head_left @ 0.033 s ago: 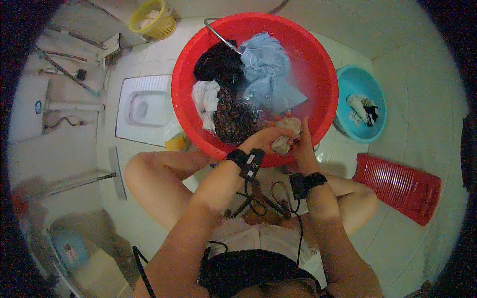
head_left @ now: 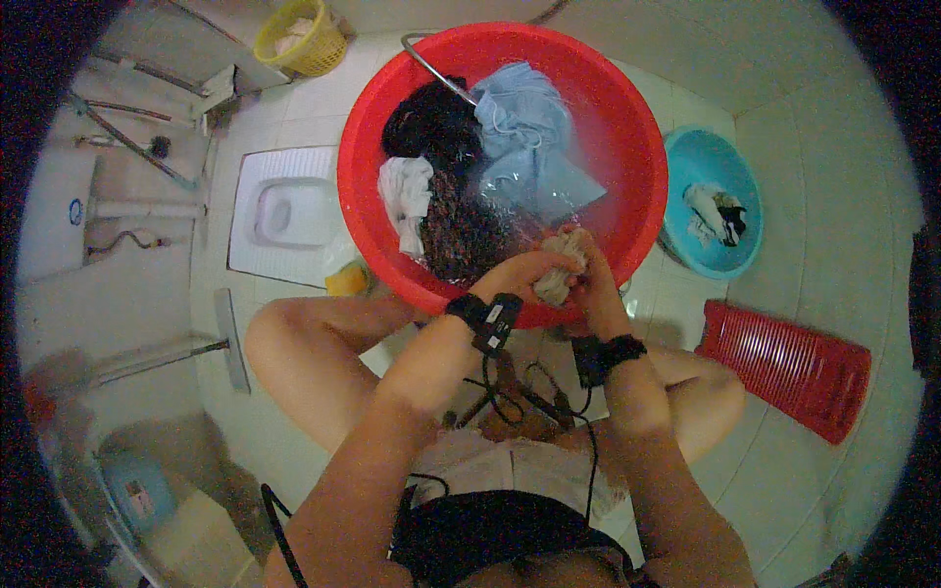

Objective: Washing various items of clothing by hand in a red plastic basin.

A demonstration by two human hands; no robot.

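A large red basin (head_left: 627, 108) stands on the tiled floor in front of my knees, holding water and wet laundry: a light blue garment (head_left: 529, 127), a black one (head_left: 431, 122), a white one (head_left: 404, 186) and a dark patterned one (head_left: 466, 230). My left hand (head_left: 524, 274) and my right hand (head_left: 591, 274) meet over the basin's near rim. Both are closed on a small beige wet cloth (head_left: 561, 263), bunched between them. Black bands sit on both wrists.
A smaller turquoise basin (head_left: 750, 186) with a few clothes sits to the right. A red ribbed washboard (head_left: 784, 367) lies on the floor at right. A floor-level toilet pan (head_left: 279, 211) is at left, a yellow basket (head_left: 294, 44) at the back, a yellow sponge (head_left: 348, 281) beside the red basin.
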